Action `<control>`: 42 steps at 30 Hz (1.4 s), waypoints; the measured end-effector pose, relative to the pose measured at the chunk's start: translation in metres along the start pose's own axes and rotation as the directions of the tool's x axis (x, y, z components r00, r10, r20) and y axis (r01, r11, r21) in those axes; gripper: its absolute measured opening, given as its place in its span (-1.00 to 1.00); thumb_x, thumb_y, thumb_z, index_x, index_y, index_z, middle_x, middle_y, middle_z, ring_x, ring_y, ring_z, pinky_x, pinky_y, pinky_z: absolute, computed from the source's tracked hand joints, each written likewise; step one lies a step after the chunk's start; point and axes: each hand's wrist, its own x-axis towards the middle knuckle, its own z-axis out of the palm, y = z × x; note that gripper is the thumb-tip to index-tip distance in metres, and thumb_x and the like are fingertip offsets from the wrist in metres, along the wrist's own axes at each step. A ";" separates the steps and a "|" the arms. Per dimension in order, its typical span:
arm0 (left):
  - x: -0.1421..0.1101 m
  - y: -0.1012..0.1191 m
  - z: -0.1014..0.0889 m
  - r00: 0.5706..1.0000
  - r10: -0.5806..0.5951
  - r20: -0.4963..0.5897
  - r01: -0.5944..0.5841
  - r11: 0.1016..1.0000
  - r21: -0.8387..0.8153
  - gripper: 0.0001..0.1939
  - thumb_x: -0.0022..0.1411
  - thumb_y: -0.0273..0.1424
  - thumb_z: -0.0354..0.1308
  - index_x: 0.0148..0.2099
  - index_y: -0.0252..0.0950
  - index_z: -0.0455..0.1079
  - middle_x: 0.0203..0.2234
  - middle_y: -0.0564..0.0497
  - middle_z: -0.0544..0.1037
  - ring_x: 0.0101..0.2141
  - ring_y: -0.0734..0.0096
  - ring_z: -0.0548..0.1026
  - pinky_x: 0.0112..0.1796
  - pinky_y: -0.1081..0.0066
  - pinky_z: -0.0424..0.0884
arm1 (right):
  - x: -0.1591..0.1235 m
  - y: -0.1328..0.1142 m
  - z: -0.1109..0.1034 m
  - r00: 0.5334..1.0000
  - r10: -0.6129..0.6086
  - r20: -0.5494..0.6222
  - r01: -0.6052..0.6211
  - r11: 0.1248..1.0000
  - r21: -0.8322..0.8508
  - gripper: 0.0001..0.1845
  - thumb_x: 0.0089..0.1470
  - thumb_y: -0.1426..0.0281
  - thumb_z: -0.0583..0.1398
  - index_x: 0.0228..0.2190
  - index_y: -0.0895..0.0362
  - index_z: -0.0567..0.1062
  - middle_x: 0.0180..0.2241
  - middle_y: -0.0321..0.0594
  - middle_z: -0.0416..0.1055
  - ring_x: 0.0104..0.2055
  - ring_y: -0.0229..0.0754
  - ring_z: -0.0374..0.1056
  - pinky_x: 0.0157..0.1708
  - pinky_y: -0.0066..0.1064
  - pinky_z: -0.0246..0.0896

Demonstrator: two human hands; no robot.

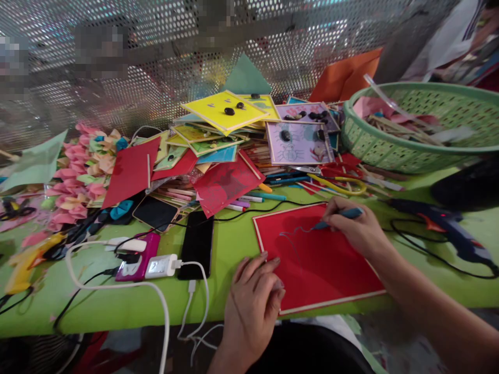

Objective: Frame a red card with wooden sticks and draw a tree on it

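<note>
My right hand (353, 226) is closed round a blue felt-tip pen (320, 225), its tip on a red card (331, 265). Thin pale-blue wavy and curved lines run across the card's upper left. Narrow light wooden strips frame this card, which lies flat on the green tabletop (230, 228). At the card's left edge rests my left hand (255, 301), fingers loosely bent and somewhat apart, fingertips touching the edge. Nothing shows in its grasp.
Behind lies a pile of framed cards (226, 111) with black stones. A green basket (421, 150) stands at back right, near a blue glue gun (452, 223). Left are a phone (196, 244), a pink power strip (140, 254), cables, paper flowers (74, 176) and a yellow glue gun (29, 262).
</note>
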 end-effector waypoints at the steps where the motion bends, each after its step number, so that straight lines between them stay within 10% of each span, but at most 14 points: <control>1: 0.000 0.001 0.000 1.000 -0.005 -0.001 0.005 1.000 -0.006 -0.90 0.46 -0.46 0.08 -0.14 -0.17 0.39 0.13 -0.01 0.65 0.20 0.15 0.54 0.20 0.06 0.40 | 0.000 0.000 0.000 1.000 -0.001 -0.002 0.001 1.000 -0.004 -0.89 -0.15 0.33 0.25 -0.64 0.02 0.45 -0.67 -0.35 0.31 -0.54 -0.19 0.19 -0.49 -0.30 0.00; 42: -0.002 -0.003 0.003 1.000 0.007 -0.002 -0.007 1.000 -0.003 -0.90 0.49 -0.45 0.06 -0.13 -0.17 0.36 0.17 0.04 0.63 0.22 0.16 0.52 0.22 0.10 0.32 | 0.001 0.003 0.001 0.997 -0.048 -0.055 0.046 0.998 -0.046 -0.90 -0.12 0.34 0.22 -0.61 0.03 0.45 -0.62 -0.35 0.34 -0.51 -0.22 0.20 -0.45 -0.32 0.02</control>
